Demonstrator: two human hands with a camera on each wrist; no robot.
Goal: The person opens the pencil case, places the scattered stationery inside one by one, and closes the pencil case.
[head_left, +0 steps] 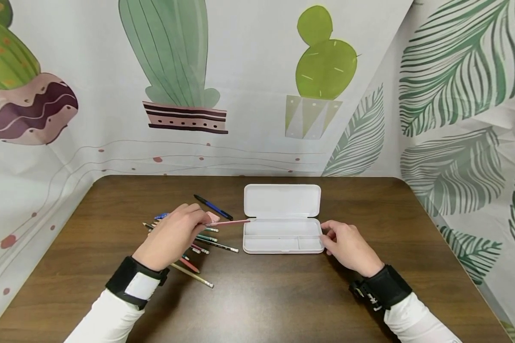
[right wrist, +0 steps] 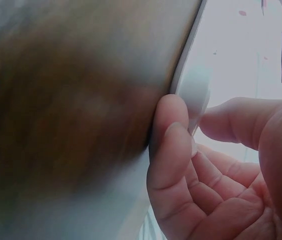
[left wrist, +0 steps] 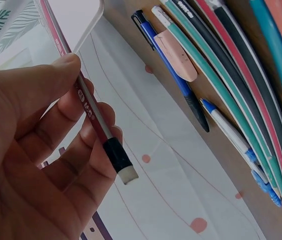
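My left hand (head_left: 176,233) pinches a red-and-grey striped pencil (head_left: 229,222) between thumb and fingers. The pencil's black band and white eraser (left wrist: 127,175) show in the left wrist view; its other end reaches over the left edge of the white pencil case (head_left: 268,251). That case lies with its lid (head_left: 282,200) raised back, and its inside has one long compartment and smaller ones in front. At the case's right side, my right hand (head_left: 347,245) grips the edge with thumb and fingers. The compartments look bare.
Left of the case lie several pencils (head_left: 223,246), partly under my left hand. A blue pen (head_left: 214,208), a pink eraser (left wrist: 176,55) and a white-and-blue pen (left wrist: 231,131) are among them. Everything rests on a brown wooden table (head_left: 283,300) before a printed cloth (head_left: 257,57).
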